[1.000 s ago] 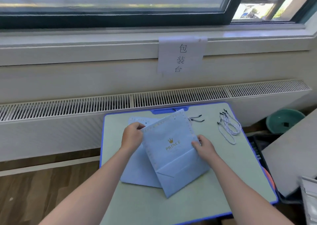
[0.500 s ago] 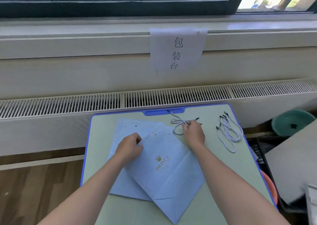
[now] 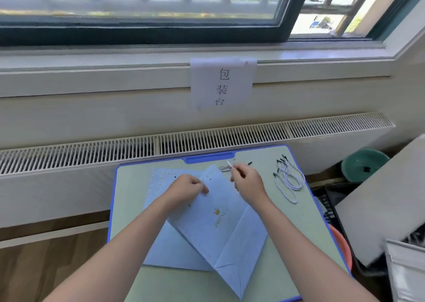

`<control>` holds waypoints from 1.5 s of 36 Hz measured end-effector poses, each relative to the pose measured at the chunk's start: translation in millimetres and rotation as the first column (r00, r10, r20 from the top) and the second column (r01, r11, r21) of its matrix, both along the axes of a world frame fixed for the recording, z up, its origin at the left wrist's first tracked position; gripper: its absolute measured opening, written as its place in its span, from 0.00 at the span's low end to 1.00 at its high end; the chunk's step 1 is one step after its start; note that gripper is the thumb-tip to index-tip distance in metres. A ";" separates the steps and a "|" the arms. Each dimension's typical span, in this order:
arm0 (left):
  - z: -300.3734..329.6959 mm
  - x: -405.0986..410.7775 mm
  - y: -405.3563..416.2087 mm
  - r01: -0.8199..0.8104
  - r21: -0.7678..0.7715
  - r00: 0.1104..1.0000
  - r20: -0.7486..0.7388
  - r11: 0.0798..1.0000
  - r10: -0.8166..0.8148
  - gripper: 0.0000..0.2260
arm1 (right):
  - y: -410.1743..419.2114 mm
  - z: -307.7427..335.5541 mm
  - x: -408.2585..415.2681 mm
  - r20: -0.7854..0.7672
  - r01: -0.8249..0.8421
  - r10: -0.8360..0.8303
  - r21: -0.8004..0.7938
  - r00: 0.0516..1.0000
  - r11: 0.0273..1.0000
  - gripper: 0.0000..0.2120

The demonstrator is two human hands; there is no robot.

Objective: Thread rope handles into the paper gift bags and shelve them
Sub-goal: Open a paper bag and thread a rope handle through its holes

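Two flat pale-blue paper gift bags lie overlapped on the small green table (image 3: 299, 221). The top bag (image 3: 220, 228), with a gold crown logo, sits askew over the lower bag (image 3: 161, 251). My left hand (image 3: 186, 187) pinches the top bag near its upper edge. My right hand (image 3: 247, 181) pinches one white rope handle (image 3: 226, 167) and lifts its end just past the bag's top edge. A loose bunch of white rope handles with black tips (image 3: 288, 179) lies at the table's right.
A radiator grille (image 3: 161, 145) and a window wall with a paper sign (image 3: 222, 83) stand right behind the table. A teal basin (image 3: 363, 163), a grey board (image 3: 391, 198), a black crate (image 3: 328, 209) and an orange tub edge crowd the right side. Wood floor on the left.
My right hand went from the top bag's right edge to the rope handle beyond it and has picked up its end. The top bag rotated slightly. My left hand stays on the bag.
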State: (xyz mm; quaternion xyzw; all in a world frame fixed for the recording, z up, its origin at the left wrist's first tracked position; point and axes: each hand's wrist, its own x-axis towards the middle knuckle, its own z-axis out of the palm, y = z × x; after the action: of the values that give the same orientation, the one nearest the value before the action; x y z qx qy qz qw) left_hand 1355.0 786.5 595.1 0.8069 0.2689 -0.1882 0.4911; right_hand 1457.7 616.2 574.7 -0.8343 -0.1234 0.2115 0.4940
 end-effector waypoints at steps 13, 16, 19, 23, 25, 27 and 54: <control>26.8 -5.7 -21.7 -0.058 0.064 0.991 0.121 0.996 0.050 0.09 | -30.3 12.6 -72.4 -0.079 -0.196 0.197 0.008 0.977 0.980 0.14; 28.5 -7.1 -25.6 -0.007 0.102 0.986 0.168 0.995 -0.010 0.05 | -34.5 14.5 -75.6 -0.094 -0.193 0.191 -0.008 0.977 0.981 0.13; 33.4 -9.3 -30.9 0.046 0.174 0.975 0.207 0.984 -0.082 0.05 | -30.7 18.2 -71.6 -0.130 -0.058 0.060 0.021 0.990 0.998 0.11; 41.7 -11.1 -37.5 0.099 0.261 0.962 0.224 0.960 -0.160 0.05 | -15.4 31.9 -67.3 -0.159 0.117 -0.095 0.131 0.983 0.984 0.05; 46.2 -11.7 -41.0 0.119 0.294 0.955 0.227 0.948 -0.190 0.06 | -9.8 37.1 -66.1 -0.158 0.161 -0.138 0.140 0.978 0.977 0.04; 50.2 -12.4 -43.4 0.132 0.325 0.950 0.227 0.936 -0.213 0.07 | -6.3 38.4 -64.9 -0.148 0.182 -0.161 0.142 0.976 0.973 0.05; 66.0 -16.7 -40.2 0.070 0.201 0.942 0.310 0.977 -0.131 0.16 | -2.8 65.5 -52.5 0.144 0.183 -0.181 -0.002 0.973 0.983 0.04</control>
State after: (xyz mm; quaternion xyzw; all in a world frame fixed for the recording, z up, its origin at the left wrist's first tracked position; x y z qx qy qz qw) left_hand 1338.3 746.3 661.1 0.8821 0.1599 -0.0530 0.4399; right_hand 1405.2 613.4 640.2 -0.8590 -0.0800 0.1056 0.4946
